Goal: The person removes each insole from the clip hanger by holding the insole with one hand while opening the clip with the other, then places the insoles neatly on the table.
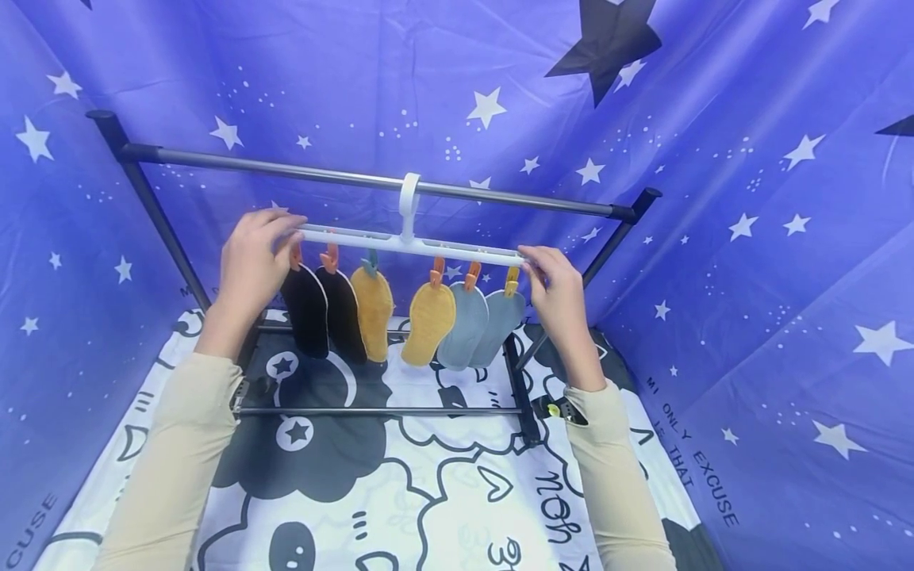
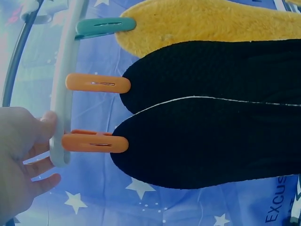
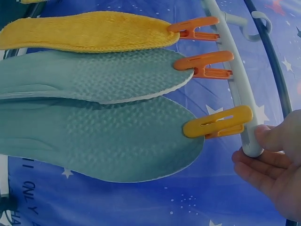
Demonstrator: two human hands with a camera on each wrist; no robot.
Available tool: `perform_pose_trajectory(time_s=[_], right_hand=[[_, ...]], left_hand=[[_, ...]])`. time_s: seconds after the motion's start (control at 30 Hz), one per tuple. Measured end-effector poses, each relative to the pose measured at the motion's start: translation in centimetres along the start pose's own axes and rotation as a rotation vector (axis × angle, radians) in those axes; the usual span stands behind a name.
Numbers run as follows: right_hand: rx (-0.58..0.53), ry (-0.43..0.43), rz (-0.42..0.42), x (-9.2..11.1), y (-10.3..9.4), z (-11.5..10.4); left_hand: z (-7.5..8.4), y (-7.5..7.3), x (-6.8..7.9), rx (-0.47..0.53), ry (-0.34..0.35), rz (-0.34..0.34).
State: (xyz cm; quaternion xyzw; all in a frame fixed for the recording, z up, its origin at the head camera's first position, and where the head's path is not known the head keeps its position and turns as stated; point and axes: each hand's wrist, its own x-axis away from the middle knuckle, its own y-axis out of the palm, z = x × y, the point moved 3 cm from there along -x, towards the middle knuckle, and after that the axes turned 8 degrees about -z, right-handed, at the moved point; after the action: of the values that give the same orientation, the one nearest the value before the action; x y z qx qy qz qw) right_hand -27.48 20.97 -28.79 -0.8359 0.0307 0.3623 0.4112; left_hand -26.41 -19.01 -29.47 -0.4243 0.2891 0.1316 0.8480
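Note:
A white clip hanger (image 1: 371,239) hangs level, its hook (image 1: 408,202) over the top rail of a black rack. My left hand (image 1: 253,254) pinches the bar's left end, thumb on one side and fingers on the other. At the opposite end, my right hand (image 3: 277,165) grips the tip between thumb and fingers. Below the bar dangle a pair of black insoles (image 2: 207,141), a pair of fuzzy yellow insoles (image 1: 431,323) and a pair of grey-blue insoles (image 3: 127,136). Each is held by one clip: several orange clips (image 2: 96,142), a teal clip (image 2: 106,26) and a yellow clip (image 3: 218,122).
The rack's top rail (image 1: 286,166) runs behind the hanger between two slanted posts. Its lower bar (image 1: 378,411) lies close over a cartoon-print black-and-white cloth (image 1: 457,507). Purple star-patterned curtains (image 1: 750,262) enclose the back and sides.

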Motion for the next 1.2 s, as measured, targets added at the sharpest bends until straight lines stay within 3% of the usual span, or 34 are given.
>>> perform_pose_trajectory(time_s=[0.3, 0.77, 1.2], right_hand=[[0.116, -0.048, -0.021, -0.1, 0.9, -0.4], [0.131, -0.088, -0.042, -0.5, 2.2, -1.5], [0.083, -0.072, -0.042, -0.7, 2.0, -1.2]], left_hand=[[0.2, -0.2, 0.6, -0.093, 0.127, 0.053], [-0.6, -1.2, 1.2, -0.088, 0.028, 0.072], [-0.5, -1.1, 1.4, -0.058, 0.017, 0.078]])
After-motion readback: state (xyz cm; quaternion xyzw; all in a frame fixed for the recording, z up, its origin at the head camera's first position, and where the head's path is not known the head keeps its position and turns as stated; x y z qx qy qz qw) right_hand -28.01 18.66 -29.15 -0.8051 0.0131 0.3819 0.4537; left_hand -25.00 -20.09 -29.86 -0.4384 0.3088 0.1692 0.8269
